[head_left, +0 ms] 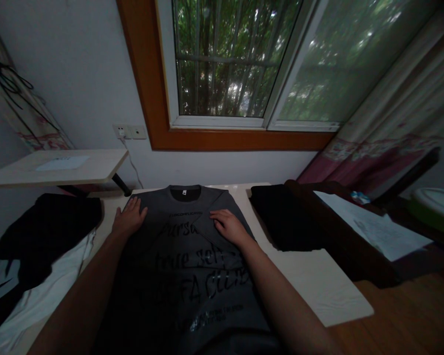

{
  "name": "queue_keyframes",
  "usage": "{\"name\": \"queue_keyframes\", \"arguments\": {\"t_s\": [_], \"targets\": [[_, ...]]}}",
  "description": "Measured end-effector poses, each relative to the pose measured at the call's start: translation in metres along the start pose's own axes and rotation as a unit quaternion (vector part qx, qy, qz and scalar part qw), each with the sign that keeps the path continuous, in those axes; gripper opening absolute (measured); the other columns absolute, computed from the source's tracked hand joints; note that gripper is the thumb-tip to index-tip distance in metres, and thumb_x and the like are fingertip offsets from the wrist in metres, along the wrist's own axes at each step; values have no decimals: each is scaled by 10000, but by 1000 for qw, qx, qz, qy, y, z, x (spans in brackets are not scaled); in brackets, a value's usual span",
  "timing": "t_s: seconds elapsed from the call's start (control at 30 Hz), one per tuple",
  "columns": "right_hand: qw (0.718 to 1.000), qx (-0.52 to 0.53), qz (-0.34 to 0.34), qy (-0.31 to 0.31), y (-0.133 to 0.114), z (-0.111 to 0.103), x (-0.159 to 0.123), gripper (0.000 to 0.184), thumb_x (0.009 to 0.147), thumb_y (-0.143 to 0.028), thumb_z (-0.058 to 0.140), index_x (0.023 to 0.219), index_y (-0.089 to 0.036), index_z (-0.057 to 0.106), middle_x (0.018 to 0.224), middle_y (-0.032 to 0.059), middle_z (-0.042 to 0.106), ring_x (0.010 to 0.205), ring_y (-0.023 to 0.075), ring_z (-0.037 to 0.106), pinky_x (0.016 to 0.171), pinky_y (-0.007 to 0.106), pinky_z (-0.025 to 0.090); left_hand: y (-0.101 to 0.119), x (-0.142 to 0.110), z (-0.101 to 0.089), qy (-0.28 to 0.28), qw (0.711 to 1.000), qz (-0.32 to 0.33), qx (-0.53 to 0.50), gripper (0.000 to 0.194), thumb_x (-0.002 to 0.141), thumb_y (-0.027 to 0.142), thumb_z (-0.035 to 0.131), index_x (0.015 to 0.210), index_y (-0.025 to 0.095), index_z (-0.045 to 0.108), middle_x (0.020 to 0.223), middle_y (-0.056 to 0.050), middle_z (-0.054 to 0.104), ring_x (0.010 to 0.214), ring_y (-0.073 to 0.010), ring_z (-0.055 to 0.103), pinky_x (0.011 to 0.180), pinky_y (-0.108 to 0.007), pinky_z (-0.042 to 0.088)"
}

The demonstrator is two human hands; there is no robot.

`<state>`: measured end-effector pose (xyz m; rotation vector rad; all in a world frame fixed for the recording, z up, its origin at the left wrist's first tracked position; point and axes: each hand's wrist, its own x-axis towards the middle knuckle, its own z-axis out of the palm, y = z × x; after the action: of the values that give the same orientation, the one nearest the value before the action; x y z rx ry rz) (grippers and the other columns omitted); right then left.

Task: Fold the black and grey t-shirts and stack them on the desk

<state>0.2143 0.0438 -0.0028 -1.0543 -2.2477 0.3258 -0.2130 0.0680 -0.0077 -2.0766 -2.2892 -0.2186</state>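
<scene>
A dark grey T-shirt point(192, 241) with black lettering lies spread face up in front of me, its collar and small white label toward the wall. My left hand point(129, 218) rests flat near the shirt's left shoulder, fingers stretched out. On the right side of the chest, my right hand point(229, 226) lies on the cloth with its fingers extended toward the middle, over a crease. Neither hand grips the fabric. The shirt's lower end runs out of the picture at the bottom.
Black clothing point(55, 236) and a white garment point(62, 281) lie at the left, beside a small raised shelf point(92, 170). To the right are a folded black cloth point(284, 217), a cream-coloured cloth point(325, 286) and a paper sheet point(370, 227). A window point(229, 59) is ahead.
</scene>
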Motion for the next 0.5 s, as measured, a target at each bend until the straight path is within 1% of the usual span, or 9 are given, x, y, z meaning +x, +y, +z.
{"name": "queue_keyframes", "arguments": {"t_s": [0.1,0.17,0.27,0.37,0.5], "targets": [[1000,-8,3,-3,1,1,0,329,901,-119,574,1162,-236,737,1261,60,717,1183,226,619,1056,436,482,1,1,0,-7,1000,-16,14,700,1010,503,188,1582,121,320,1680,-129,230,1563,-276,198,1218,-629,203],[1000,-24,11,-5,1,1,-1,323,909,-139,573,1170,-236,736,1269,62,712,1194,228,613,1063,437,476,1,2,1,-8,1000,-19,16,694,1010,505,192,1585,139,320,1682,-119,231,1562,-273,200,1221,-617,208],[996,-69,47,4,-1,0,-1,318,939,-195,559,1204,-241,727,1323,71,682,1244,243,583,1087,449,456,-1,2,4,-1,1000,-13,20,684,1010,504,200,1586,158,326,1680,-116,241,1559,-277,209,1220,-609,217],[987,-123,98,8,-3,-1,0,366,978,-281,528,1309,-229,677,1447,87,594,1337,265,516,1138,455,413,-2,2,6,4,1000,-10,24,693,1012,503,182,1587,142,319,1681,-119,236,1560,-276,207,1217,-619,221],[974,-175,144,-25,-5,3,2,470,1016,-388,478,1446,-220,569,1572,98,462,1472,293,365,1194,470,336,-3,2,6,-3,1000,-13,22,702,1010,512,173,1587,138,313,1683,-115,230,1562,-270,199,1219,-622,216]]}}
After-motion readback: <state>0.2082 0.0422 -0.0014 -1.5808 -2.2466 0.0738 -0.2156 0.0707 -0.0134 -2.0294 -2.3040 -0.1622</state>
